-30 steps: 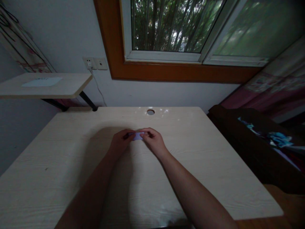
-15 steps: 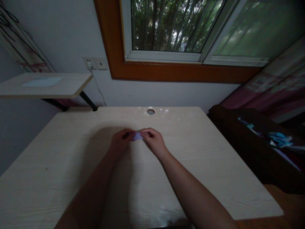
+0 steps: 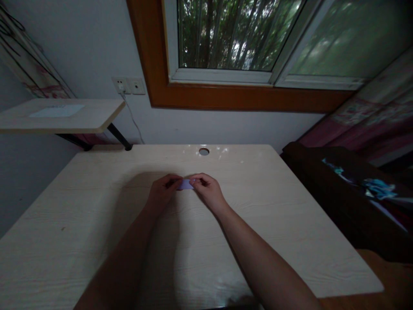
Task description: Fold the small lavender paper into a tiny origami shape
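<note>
I see the paper (image 3: 186,184), small and purple, low over the middle of the table (image 3: 80,224), its long axis running 9 to 3. My left hand (image 3: 162,192) pinches its 9 o'clock end and my right hand (image 3: 209,192) its 3 o'clock end, both equally near. A cable hole (image 3: 204,151) lies well apart at 12.

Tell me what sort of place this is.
Probably a bedroom or home study: a pale wooden desk with a cable hole under a window, wall sockets beside it. The left hand and right hand pinch a purple paper.
</note>
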`<state>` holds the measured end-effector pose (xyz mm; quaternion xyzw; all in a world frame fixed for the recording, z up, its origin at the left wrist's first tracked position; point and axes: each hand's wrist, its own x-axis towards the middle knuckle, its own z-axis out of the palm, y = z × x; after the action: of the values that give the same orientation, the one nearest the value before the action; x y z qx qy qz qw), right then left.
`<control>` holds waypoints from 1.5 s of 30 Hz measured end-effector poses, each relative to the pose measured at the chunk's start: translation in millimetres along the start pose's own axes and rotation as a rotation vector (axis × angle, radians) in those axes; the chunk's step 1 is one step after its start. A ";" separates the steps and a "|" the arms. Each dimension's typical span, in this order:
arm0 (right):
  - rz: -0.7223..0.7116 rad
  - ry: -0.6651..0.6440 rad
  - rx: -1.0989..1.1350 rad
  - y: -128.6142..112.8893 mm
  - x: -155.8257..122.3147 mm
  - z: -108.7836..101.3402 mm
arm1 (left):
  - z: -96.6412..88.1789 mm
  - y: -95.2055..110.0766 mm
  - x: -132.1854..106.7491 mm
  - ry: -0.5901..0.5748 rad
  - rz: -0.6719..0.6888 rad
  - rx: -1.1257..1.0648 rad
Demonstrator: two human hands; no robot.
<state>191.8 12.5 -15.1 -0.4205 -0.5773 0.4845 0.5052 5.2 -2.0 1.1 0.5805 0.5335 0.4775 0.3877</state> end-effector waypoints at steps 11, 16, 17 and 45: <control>0.025 0.041 0.114 -3.0 2.7 1.4 | -0.6 -5.7 0.8 -0.039 0.031 -0.027; 0.021 0.038 0.150 -4.7 2.6 2.4 | -1.5 -9.9 0.4 -0.079 0.087 0.079; 0.022 0.036 0.156 -4.9 2.6 2.8 | -1.4 -10.0 0.3 -0.088 0.102 0.107; 0.032 -0.066 0.092 -0.9 1.1 4.6 | -1.5 -5.4 -0.4 0.017 0.122 0.199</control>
<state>187.1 12.9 -14.0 -0.3897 -0.5640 0.5321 0.4970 2.4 -1.7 -3.8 0.6434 0.5452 0.4499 0.2940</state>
